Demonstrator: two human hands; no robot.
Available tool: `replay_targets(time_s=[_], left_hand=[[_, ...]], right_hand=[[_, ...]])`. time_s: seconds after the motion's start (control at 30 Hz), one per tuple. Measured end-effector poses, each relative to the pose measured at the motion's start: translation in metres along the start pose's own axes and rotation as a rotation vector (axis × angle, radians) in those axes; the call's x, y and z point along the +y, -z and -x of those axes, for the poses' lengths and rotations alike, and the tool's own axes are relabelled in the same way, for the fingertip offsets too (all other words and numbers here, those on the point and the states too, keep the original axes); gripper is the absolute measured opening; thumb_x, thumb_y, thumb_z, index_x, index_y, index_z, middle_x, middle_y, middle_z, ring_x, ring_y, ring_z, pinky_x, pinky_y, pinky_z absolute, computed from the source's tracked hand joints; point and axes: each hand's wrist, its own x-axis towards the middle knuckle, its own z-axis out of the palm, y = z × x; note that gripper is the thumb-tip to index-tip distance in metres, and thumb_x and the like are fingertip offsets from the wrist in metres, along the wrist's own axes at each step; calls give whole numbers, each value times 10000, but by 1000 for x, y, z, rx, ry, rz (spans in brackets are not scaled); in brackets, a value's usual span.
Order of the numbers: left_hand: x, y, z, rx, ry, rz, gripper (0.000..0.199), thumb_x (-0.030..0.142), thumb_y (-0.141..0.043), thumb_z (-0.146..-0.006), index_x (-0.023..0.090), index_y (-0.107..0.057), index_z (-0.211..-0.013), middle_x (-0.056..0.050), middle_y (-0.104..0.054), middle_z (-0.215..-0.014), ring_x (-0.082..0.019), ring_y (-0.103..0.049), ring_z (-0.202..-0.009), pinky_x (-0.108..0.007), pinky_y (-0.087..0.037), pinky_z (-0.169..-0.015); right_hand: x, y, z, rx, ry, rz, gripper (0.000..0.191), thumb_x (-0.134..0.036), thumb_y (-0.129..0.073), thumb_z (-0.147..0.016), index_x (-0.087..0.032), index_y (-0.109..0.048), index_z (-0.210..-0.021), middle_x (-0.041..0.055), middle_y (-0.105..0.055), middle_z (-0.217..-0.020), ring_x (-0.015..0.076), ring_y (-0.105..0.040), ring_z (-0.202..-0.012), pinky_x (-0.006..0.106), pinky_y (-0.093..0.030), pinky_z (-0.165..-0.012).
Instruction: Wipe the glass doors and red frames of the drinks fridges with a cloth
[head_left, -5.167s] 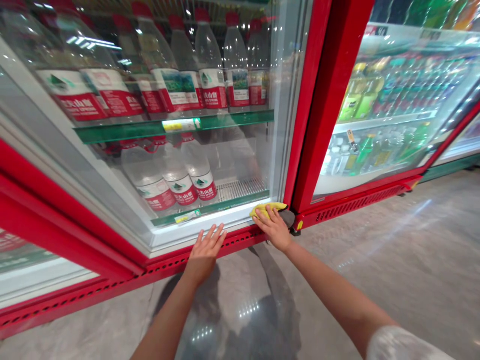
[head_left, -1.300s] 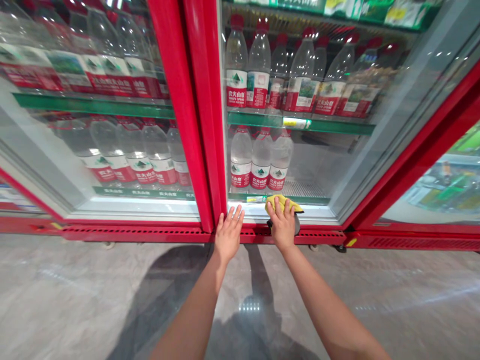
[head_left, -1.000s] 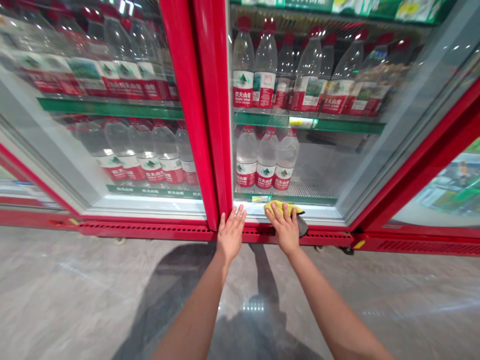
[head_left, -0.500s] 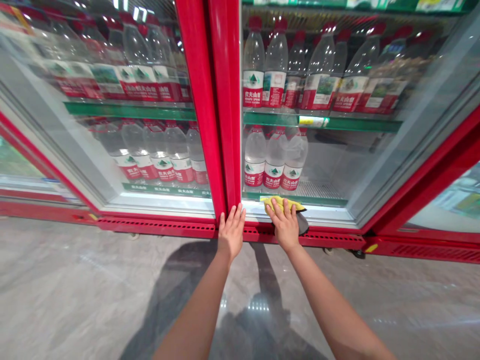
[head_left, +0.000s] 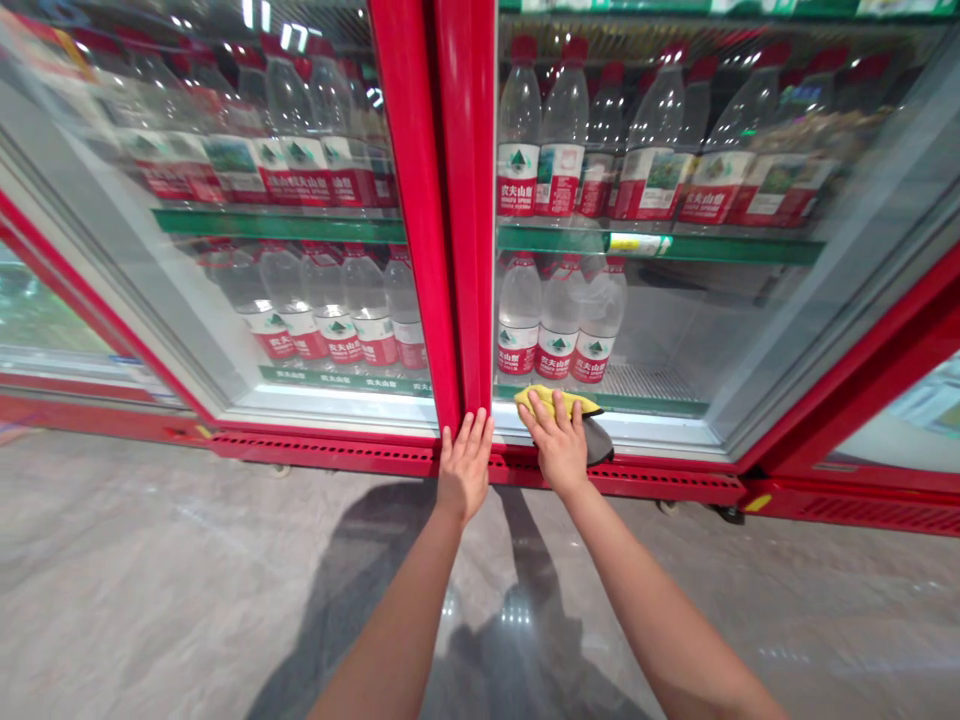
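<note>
Right hand: fingers spread, pressing yellow-and-grey cloth to lower edge of right glass door. Left hand: empty, open, fingertips on red frame beside it. Behind glass: red-capped bottles (three upright at lower left), below green shelf edge.

I can read 农夫山泉, with NONGFU SPRING beneath, on the bottle labels; 农夫山泉 repeats on the green strip near the cooler's lower left edge.
</note>
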Motion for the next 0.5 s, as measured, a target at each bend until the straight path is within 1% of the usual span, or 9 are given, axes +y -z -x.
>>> replay_targets(time_s=[0.07, 0.17, 0.27, 0.33, 0.4, 0.5], left_hand=[[-2, 2, 1, 1, 7, 12, 803, 90, -448, -877, 173, -187, -1631, -107, -283, -1668, -246, -203, -1575, -526, -115, -1293], [-6, 4, 4, -7, 14, 24, 815, 82, -455, -858, 172, -205, -1628, -119, -281, -1668, -256, -224, -1570, -531, -133, -1288], [-9, 4, 8, -25, 8, 24, 805, 79, -451, -849, 172, -242, -1621, -113, -282, -1669, -255, -231, -1568, -530, -135, -1287], [-10, 4, 9, -27, 1, 25, 800, 76, -446, -847, 165, -252, -1618, -107, -289, -1669, -247, -224, -1571, -517, -130, -1290], [-11, 4, 10, -21, -1, 28, 794, 74, -443, -849, 158, -255, -1616, -103, -297, -1667, -238, -215, -1574, -505, -118, -1294], [-14, 6, 10, -26, -9, 30, 782, 79, -445, -855, 148, -262, -1613, -102, -303, -1666, -239, -209, -1575, -504, -116, -1294]], right_hand=[[-11, -2, -12, 9, -28, -17, 640, -74, -465, -942, -323, -455, -1532, 19, -389, -1637, 292, -35, -1597, 678, -100, -1242], [-22, -9, -14, -28, 22, -29, 591, -134, -493, -968, -316, -460, -1529, 12, -382, -1639, 291, -54, -1596, 668, -99, -1249], [-17, -12, -1, -74, 127, -26, 547, -152, -482, -988, -321, -486, -1508, -22, -409, -1624, 253, -120, -1590, 614, -72, -1275], [-11, -10, 2, -78, 153, -27, 554, -133, -470, -987, -327, -485, -1506, -32, -430, -1613, 229, -140, -1587, 587, -57, -1284], [-11, -7, -3, -45, 106, -28, 578, -115, -472, -978, -331, -473, -1515, -23, -433, -1611, 236, -122, -1590, 597, -43, -1280], [-24, -9, -17, 10, 23, -32, 588, -119, -482, -972, -319, -463, -1525, 4, -402, -1629, 282, -86, -1594, 644, -36, -1262]])
